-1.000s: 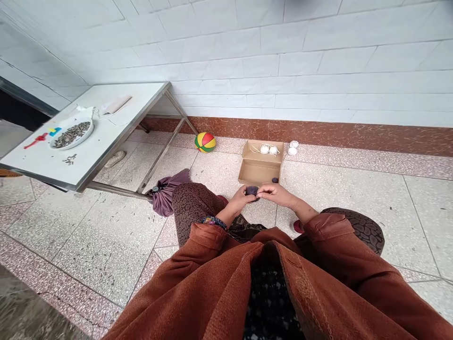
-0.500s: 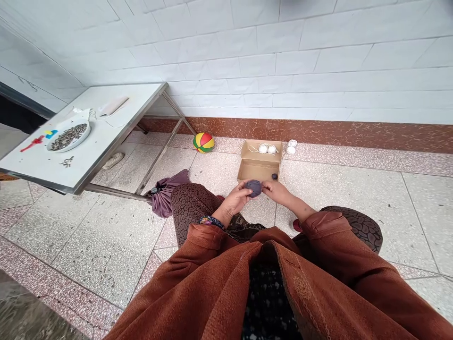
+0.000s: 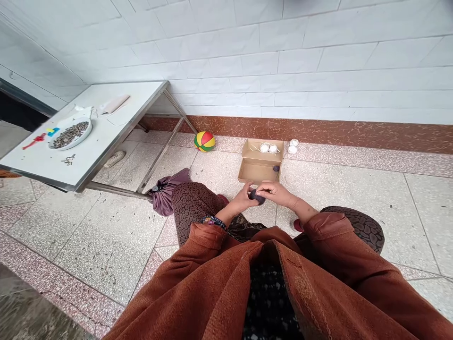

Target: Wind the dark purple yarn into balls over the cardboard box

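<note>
dark ball (image 3: pixel 261 199) | left hand (image 3: pixel 243 200): gripping it | right hand (image 3: pixel 278 192): over its edge, grip unclear

The dark, purplish-grey ball (image 3: pixel 259 198) sat off the floor between my hands — rounded, its surface partly hidden by my fingers. My left hand (image 3: pixel 245 197) cupped it from one side — my right hand's (image 3: pixel 275 192) fingertips overlapped its upper part.
</note>
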Demonstrator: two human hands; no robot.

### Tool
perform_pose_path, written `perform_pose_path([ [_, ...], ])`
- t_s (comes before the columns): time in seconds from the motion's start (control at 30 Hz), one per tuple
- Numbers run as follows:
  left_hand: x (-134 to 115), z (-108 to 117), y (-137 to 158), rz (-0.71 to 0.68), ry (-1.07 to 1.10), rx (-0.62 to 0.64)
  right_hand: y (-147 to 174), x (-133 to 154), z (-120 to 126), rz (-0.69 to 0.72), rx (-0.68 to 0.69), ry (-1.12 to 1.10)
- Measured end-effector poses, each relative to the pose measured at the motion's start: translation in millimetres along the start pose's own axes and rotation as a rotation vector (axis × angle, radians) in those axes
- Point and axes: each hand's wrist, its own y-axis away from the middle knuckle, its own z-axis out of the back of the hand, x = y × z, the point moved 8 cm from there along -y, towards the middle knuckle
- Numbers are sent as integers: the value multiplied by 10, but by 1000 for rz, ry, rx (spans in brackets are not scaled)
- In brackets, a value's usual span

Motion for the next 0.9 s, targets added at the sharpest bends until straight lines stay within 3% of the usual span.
perform_pose_path([
  [0.13,-73,-195,44,-13,178,163,-14,-149,85,-36,-136,15],
  [0.3,-180,-200,100,12,437,165,15,-424,121,-194,-193,80],
  [0.4,-201,-83,81,25,535,69,31,-461,57,-222,-119,184],
  [0.53,-78,146,17,56,545,-114,40,-263,-74,-102,27,191],
  [0.7,64,322,-2,33,228,-274,27,-1,-76,-20,66,-13],
  [0.8,41,178,9,22,19,-159,-2,7,33,-42,-22,-61],
  [0.9,-48,-84,49,0,15,63,-17,-41,122,-51,-107,-35],
])
